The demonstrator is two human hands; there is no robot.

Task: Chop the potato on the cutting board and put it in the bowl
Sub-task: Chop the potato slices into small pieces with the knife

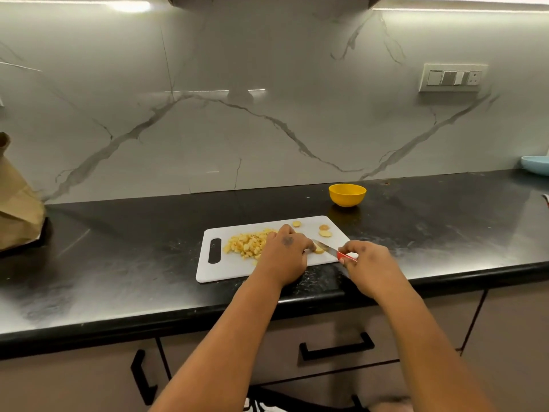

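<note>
I see a white board (pixel 225 269) lying flat on the black table (pixel 118 263), near its front edge. My left hand (pixel 286 257) is curled down on the board, fingertips pinning a potato piece (pixel 319 250) at its right side. My right hand (pixel 371 263) is closed around the red handle of a knife (pixel 326 248) — the blade angles up and left, its tip just beside the left fingers and touching the pinned piece. A heap of diced potato (pixel 246 243) sits on the board just left of my left hand, partly hidden by it. Three slices (pixel 325 233) lie apart near the board's far right corner, uncut. The yellow bowl (pixel 347 194) stands on the table just beyond that corner, well clear of both hands; I cannot tell from here what is inside it. A brown paper bag (pixel 17 209) stands at the far left of the table, and a pale blue dish (pixel 536 165) shows at the far right edge.
</note>
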